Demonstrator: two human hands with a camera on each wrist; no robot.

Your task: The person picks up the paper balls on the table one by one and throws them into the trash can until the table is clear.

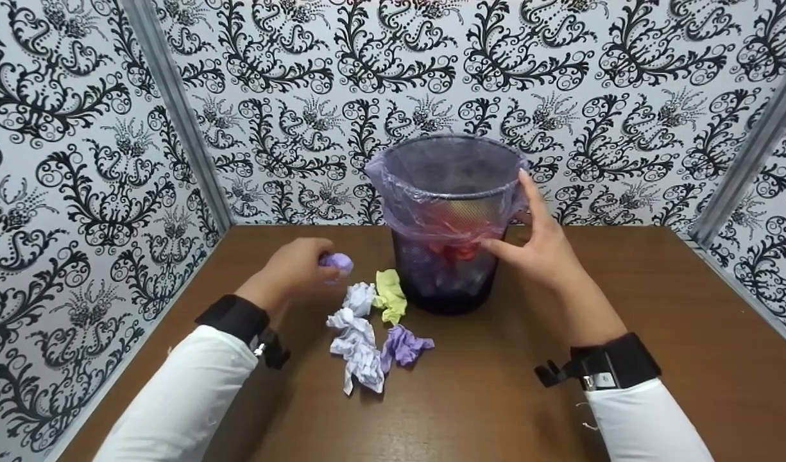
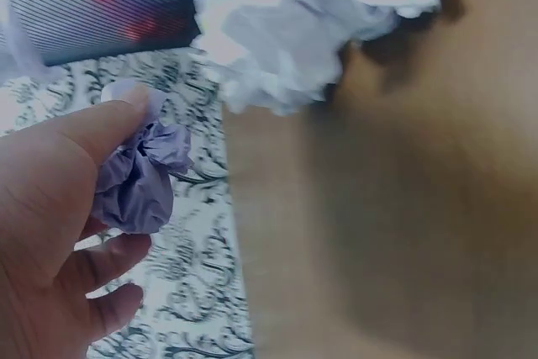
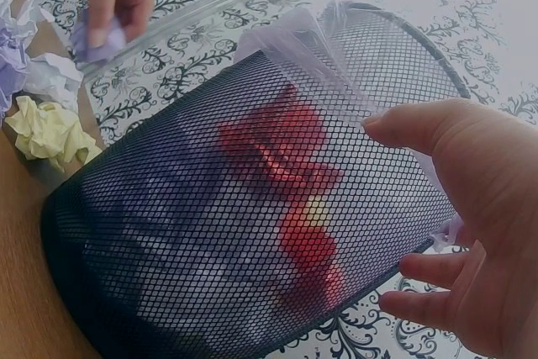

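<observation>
A black mesh bin [image 1: 445,256] lined with a thin purple bag [image 1: 431,192] stands on the brown counter [image 1: 623,321], near the patterned back wall [image 1: 623,70]. The right hand [image 1: 537,240] rests against the bin's right side, fingers straight and spread, thumb on the mesh front below the bag's folded edge; it grips nothing. Through the mesh, red and pale crumpled shapes show inside, but what they are is hard to make out.

To the left of the bin, the left hand [image 1: 296,268] is curled around a small purple paper ball [image 1: 336,262], pinching it between thumb and fingers above the counter; most of the ball is hidden behind the fingers in the head view.

Just in front of the bin's left foot lie four crumpled papers: a yellow one [image 1: 391,295] touching the bin's base, a small white one [image 1: 358,297] beside it, a larger white one [image 1: 357,346] and a purple one [image 1: 402,346] further forward. The left wrist view is blurred, and its white paper is cut off at the top edge.
</observation>
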